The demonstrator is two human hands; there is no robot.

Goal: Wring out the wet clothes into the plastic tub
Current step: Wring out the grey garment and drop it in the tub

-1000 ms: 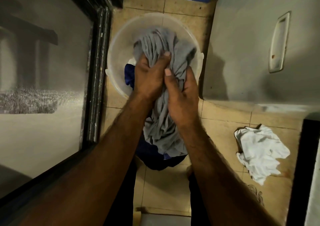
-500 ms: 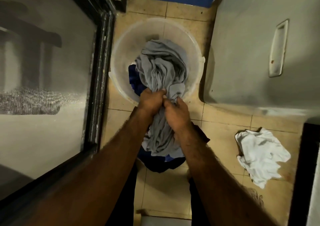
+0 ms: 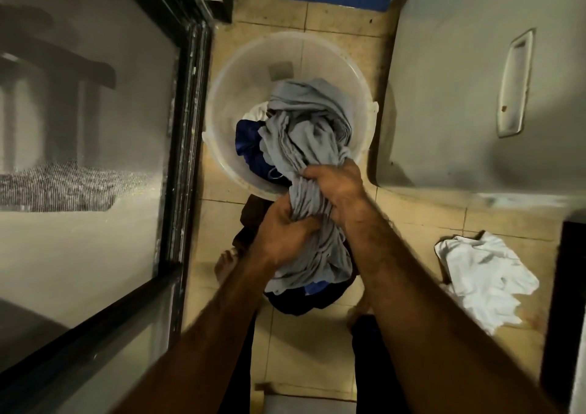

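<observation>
Twist both fists in opposite directions along the grey garment [image 3: 304, 134], keeping the squeezed stretch over the plastic tub [image 3: 228, 96] to drop runoff inside, not on the tiled floor [image 3: 412, 223]. Left hand [image 3: 282, 233] low; right hand [image 3: 336, 188] further out by the tub's near rim; fingers [image 3: 302, 225] of both clamped round the bunched cloth, its far end heaped in the tub, near end dangling.

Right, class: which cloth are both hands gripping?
The grey cloth, twisted between the left hand and right hand. The blue cloth lies in the tub; the white cloth lies on the floor.
</observation>
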